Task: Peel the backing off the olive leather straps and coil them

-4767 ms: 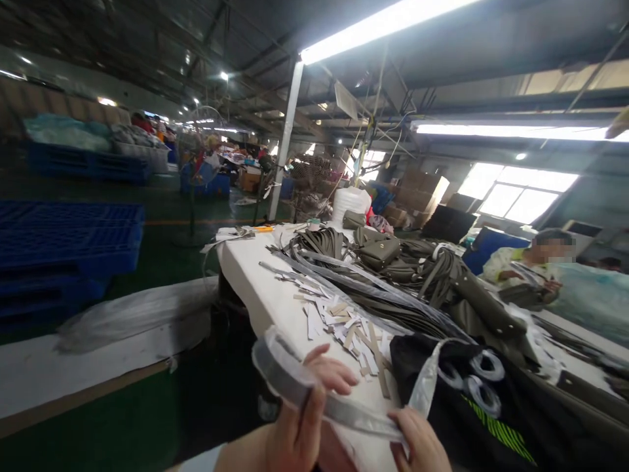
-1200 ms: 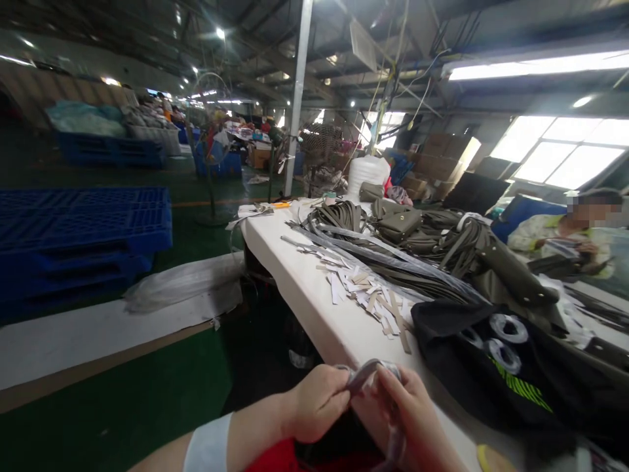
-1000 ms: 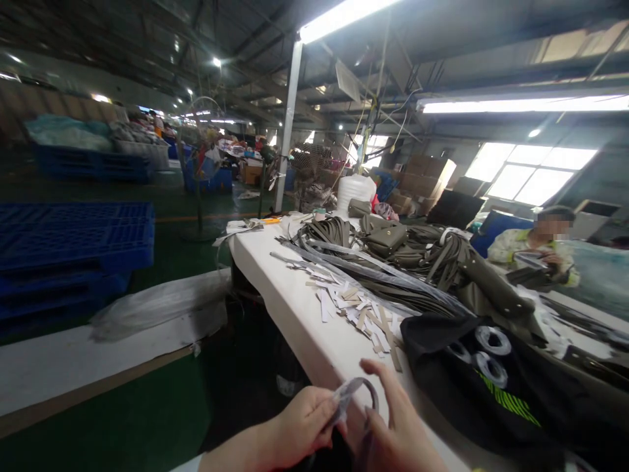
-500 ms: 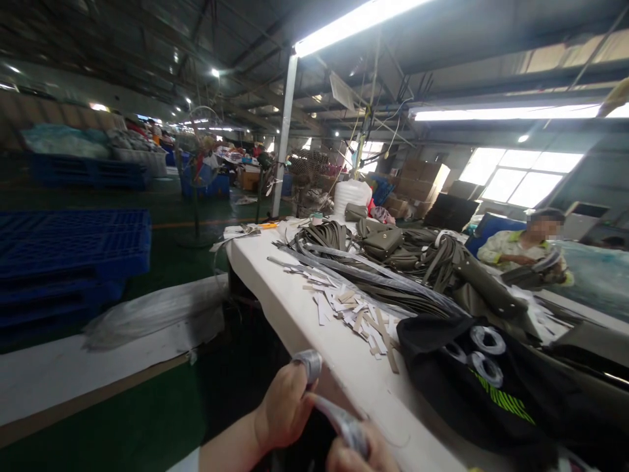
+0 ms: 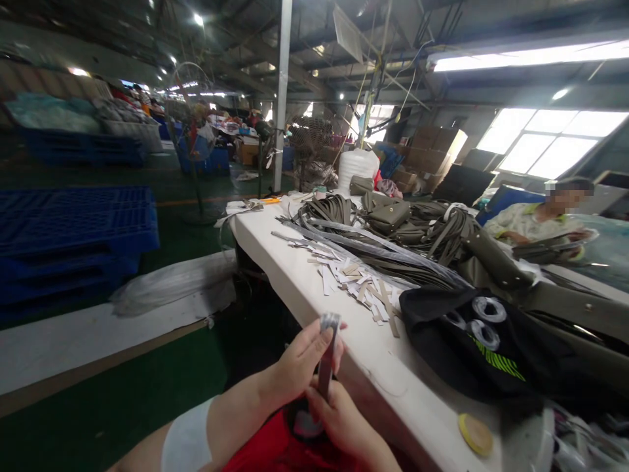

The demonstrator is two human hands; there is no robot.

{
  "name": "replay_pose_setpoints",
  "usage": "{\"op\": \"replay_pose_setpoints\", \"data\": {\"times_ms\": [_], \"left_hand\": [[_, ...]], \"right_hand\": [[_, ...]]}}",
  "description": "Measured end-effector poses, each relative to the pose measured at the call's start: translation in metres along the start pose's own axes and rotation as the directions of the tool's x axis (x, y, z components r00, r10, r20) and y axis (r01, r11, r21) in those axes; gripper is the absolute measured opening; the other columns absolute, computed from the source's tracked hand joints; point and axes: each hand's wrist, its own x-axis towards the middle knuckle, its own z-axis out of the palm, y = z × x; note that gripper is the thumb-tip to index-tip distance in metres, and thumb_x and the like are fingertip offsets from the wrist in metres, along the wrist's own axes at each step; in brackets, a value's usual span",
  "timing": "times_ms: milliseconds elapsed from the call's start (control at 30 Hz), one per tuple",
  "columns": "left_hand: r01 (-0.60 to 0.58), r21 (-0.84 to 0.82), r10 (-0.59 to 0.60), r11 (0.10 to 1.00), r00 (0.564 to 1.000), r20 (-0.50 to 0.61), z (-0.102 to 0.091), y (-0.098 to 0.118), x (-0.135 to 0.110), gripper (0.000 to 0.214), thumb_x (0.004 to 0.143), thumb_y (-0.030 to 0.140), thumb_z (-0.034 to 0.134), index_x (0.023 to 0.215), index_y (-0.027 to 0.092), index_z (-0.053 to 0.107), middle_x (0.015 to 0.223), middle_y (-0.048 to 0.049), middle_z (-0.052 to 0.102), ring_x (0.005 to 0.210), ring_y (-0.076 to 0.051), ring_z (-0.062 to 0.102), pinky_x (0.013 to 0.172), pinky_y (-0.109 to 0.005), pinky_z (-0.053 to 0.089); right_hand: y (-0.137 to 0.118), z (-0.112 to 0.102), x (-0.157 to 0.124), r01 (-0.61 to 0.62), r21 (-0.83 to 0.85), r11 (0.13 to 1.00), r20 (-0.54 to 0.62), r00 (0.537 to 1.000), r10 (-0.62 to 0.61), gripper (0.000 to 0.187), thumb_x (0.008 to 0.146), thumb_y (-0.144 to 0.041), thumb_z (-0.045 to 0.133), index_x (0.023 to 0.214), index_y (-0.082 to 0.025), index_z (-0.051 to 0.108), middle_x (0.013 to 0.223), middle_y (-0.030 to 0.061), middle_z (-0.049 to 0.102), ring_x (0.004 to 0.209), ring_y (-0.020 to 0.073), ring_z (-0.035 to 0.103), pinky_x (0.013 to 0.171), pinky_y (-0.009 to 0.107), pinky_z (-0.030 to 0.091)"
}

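My left hand [image 5: 298, 359] is closed around the upper part of a flat dark strap [image 5: 325, 372] that looks wrapped in shiny clear film. Its folded top end shows above my thumb. Just below, my right hand [image 5: 339, 414] pinches the lower part of the same strap. Both hands are held close together in front of the table edge, over my red clothing. On the white-covered table [image 5: 275, 262] beyond them lie scattered white and tan strips [image 5: 361, 288] and long bundles of film-wrapped dark straps [image 5: 388, 252].
Olive-coloured bags [image 5: 388, 219] are heaped farther back. A black cloth [image 5: 442, 367] with clear rolls [image 5: 484, 334] on it covers the table's right side, near a round yellow disc [image 5: 475, 434]. Across the table sits a co-worker [image 5: 521, 223]. Blue pallets [image 5: 73, 229] stand at left.
My hands have come together, the right one moving in beneath the left. The strap stretched between them now stands nearly upright. The head view has tilted down slightly.
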Motion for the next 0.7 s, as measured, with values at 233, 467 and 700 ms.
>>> {"op": "replay_pose_setpoints", "data": {"times_ms": [233,467,700], "left_hand": [[-0.440,0.734,0.332,0.518,0.894,0.301,-0.020,-0.035,0.003,0.055,0.095,0.058,0.023,0.086,0.014,0.056,0.074,-0.0103,0.059,0.069,-0.023,0.057,0.070,-0.037,0.047],[0.297,0.305,-0.373,0.905,0.898,0.233,-0.005,-0.027,0.003,0.066,0.092,0.068,0.027,0.065,0.016,0.058,0.041,0.0039,0.043,0.037,-0.010,0.040,0.049,-0.025,0.039],[0.299,-0.268,-0.258,0.916,0.949,0.179,-0.011,-0.006,0.009,0.065,0.092,0.067,0.030,0.085,0.011,0.063,0.045,0.0069,0.038,0.041,-0.010,0.042,0.061,-0.030,0.049]], "right_hand": [[-0.011,-0.052,-0.021,0.095,0.230,0.968,-0.085,0.993,-0.077,0.059,0.087,-0.065,0.046,0.068,-0.014,0.066,0.044,-0.0024,0.043,0.042,0.0094,0.037,0.047,0.024,0.035],[-0.009,-0.086,-0.009,0.086,-0.435,0.896,-0.388,0.881,-0.273,0.054,0.080,-0.027,0.058,0.133,-0.021,0.048,0.116,0.0095,0.062,0.108,0.0241,0.058,0.096,0.038,0.045],[0.021,-0.010,0.010,0.050,-0.152,0.987,-0.199,0.977,-0.080,0.026,0.091,-0.031,0.047,0.102,-0.018,0.066,0.094,0.0081,0.067,0.090,0.0225,0.062,0.083,0.034,0.049]]}}
